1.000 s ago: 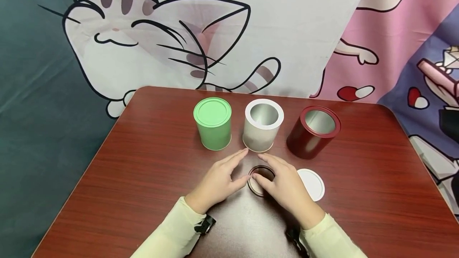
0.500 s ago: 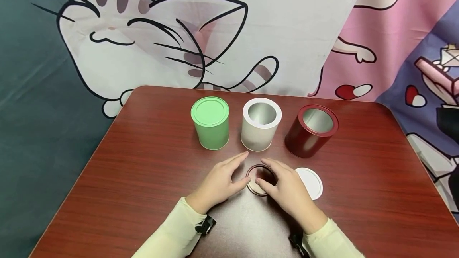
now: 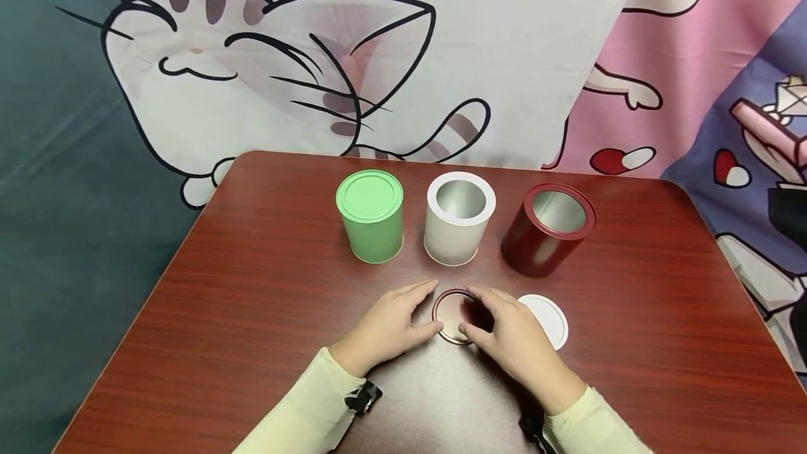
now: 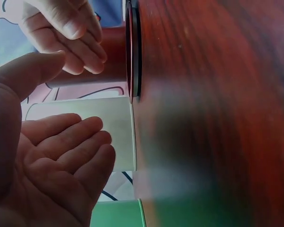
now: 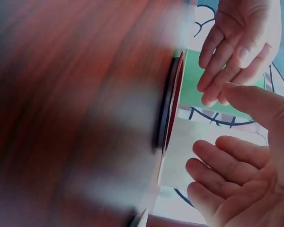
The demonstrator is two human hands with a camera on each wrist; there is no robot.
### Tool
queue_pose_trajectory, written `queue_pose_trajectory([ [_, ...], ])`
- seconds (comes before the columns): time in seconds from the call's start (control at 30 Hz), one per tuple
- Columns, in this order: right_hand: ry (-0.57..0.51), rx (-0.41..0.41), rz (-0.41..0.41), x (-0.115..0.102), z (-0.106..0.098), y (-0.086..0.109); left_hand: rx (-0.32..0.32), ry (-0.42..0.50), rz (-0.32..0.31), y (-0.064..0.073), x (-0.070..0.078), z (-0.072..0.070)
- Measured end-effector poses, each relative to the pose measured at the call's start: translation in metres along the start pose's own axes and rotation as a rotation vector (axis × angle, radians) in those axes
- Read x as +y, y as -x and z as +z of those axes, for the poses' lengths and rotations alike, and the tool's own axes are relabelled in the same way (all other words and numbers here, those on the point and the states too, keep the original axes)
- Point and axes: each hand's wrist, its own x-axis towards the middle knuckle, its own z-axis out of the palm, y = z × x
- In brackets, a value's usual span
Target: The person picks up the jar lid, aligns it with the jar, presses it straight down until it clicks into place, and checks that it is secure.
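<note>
A round dark red lid (image 3: 451, 317) lies on the table between the two hands. To its left is the left hand (image 3: 389, 322), its fingers relaxed and bent gently, holding nothing. The right hand (image 3: 515, 333) mirrors it from the right, and its fingertips overlap the lid's right edge in the head view. Both wrist views show the palms facing inward with nothing in them, raised off the tabletop, and the lid (image 4: 134, 52) seen edge-on beyond. Partly behind the right hand lies a white lid (image 3: 548, 319).
Three cans stand in a row behind the hands: a green one (image 3: 373, 233) with its lid on, an open white one (image 3: 450, 238) and an open dark red one (image 3: 536, 251). The brown table (image 3: 252, 286) ends in front of a cartoon curtain (image 3: 517, 33).
The hands have spread apart, the right one shifting right and toward the person, so more of the dark red lid shows between them. The cans and lids stay in place.
</note>
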Motion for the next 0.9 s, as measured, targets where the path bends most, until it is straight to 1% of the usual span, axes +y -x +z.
queue_pose_trajectory([
  [0.07,0.016,-0.016,0.003,0.0014,-0.0008,0.0005,-0.015,-0.002,-0.008,0.0001,-0.0008,0.0005],
  [0.33,0.064,-0.085,0.005,0.0056,-0.0027,0.0034,-0.068,-0.015,0.000,0.0001,-0.0021,0.0002],
  [0.53,0.073,-0.098,-0.012,0.0076,-0.0019,0.0043,-0.111,-0.016,0.006,-0.0015,-0.0027,0.0034],
  [0.67,0.082,-0.116,-0.013,0.0084,-0.0023,0.0048,-0.115,-0.004,0.017,-0.0030,-0.0029,0.0050],
  [0.9,0.129,-0.128,-0.026,0.0087,-0.0021,0.0049,-0.121,-0.026,0.036,-0.0045,-0.0017,0.0051],
])
